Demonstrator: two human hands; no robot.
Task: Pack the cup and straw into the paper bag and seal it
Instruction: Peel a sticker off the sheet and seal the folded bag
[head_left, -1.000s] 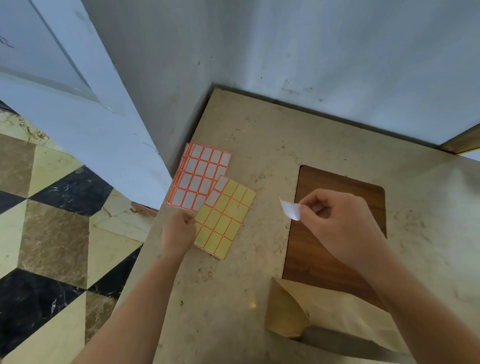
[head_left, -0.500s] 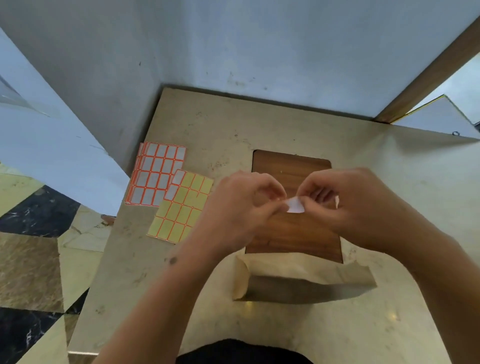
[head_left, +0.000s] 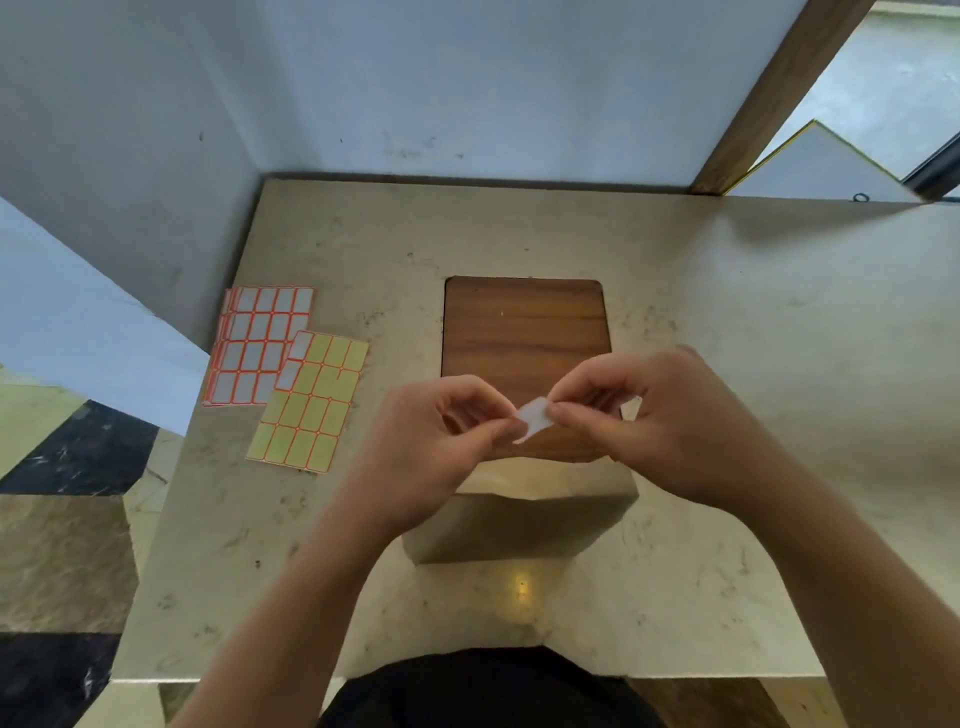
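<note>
A brown paper bag (head_left: 519, 525) stands on the beige stone table (head_left: 727, 322), its top folded over toward me. Above the bag, my left hand (head_left: 441, 447) and my right hand (head_left: 654, 421) pinch a small white sticker label (head_left: 535, 418) between thumbs and forefingers, one hand on each end. The sticker hangs a little above the bag's folded top. The cup and the straw are hidden from view.
A white-and-orange label sheet (head_left: 260, 343) and a yellow label sheet (head_left: 311, 400) lie at the table's left side, partly overlapping. A dark wooden board (head_left: 524, 332) sits just behind the bag. Walls close the back and left; a wooden post (head_left: 774, 93) rises at back right.
My left hand left the label sheets and joined my right hand at the sticker. The view swung right, centring the bag, and both hands now sit slightly lower over its folded top.
</note>
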